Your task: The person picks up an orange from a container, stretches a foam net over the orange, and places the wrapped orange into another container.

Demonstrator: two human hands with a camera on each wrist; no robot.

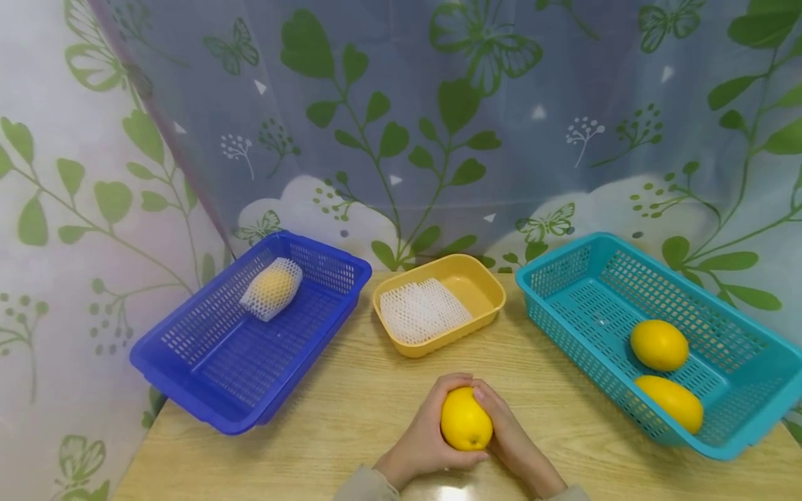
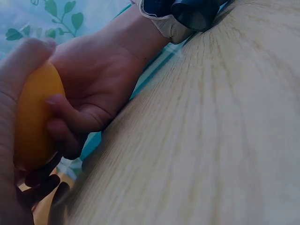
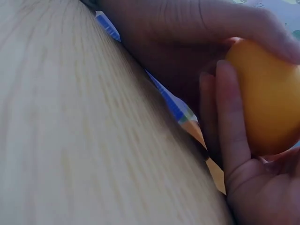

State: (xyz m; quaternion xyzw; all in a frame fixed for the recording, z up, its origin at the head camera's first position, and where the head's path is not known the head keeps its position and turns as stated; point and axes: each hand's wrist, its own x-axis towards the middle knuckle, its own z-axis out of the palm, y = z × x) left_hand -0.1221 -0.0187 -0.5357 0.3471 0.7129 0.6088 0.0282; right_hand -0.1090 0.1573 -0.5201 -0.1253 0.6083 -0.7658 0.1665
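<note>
Cupped between both hands, in the head view, is a smooth yellow lemon [image 1: 466,421], its stem-end spot facing the camera. My left hand [image 1: 421,435] curls round it from the left, thumb along the near side. From the right, my right hand [image 1: 515,445] grips it with its fingers bent over the fruit. In the left wrist view the lemon [image 2: 36,117] shows between the hands, close above the wooden table. The right wrist view shows fingers [image 3: 232,112] wrapped along the lemon [image 3: 267,98]. No net sleeve is on it.
A blue basket [image 1: 247,372] at left holds a yellow fruit in a white foam net [image 1: 276,287]. White foam nets [image 1: 422,311] lie in a small yellow tray [image 1: 482,278] behind the hands. At right, a teal basket [image 1: 601,299] contains two lemons [image 1: 659,345]. A patterned curtain [image 1: 401,139] hangs behind.
</note>
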